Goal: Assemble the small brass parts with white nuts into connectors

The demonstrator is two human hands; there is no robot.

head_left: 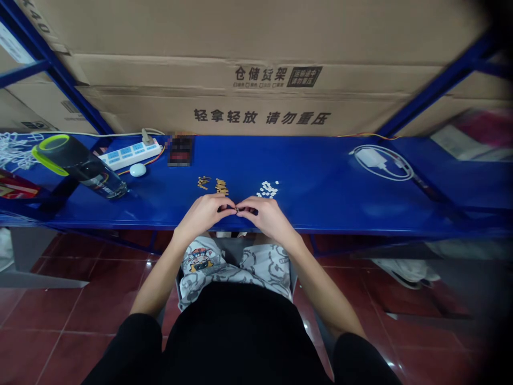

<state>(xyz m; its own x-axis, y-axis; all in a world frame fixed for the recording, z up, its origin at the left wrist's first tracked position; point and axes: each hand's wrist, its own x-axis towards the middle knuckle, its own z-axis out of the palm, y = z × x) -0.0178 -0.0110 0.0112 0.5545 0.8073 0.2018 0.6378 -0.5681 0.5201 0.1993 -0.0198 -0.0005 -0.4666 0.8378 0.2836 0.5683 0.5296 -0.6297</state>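
My left hand [209, 212] and my right hand [262, 212] meet at the front edge of the blue shelf [320, 182]. Thumb and forefinger of each are pinched together on a tiny dark piece [236, 210], too small to make out. Just beyond my left hand lie two small groups of brass-coloured parts, thin ones [203, 183] on the left and thicker ones [221, 186] beside them. Several small white pieces [267, 189] are scattered behind my right hand.
On the left are a dark bottle [86, 168] with a green loop, a power strip [130, 154] and a white oval object [138, 170]. A coiled white cable with a charger [372, 159] lies right. Cardboard [160, 80] stands behind.
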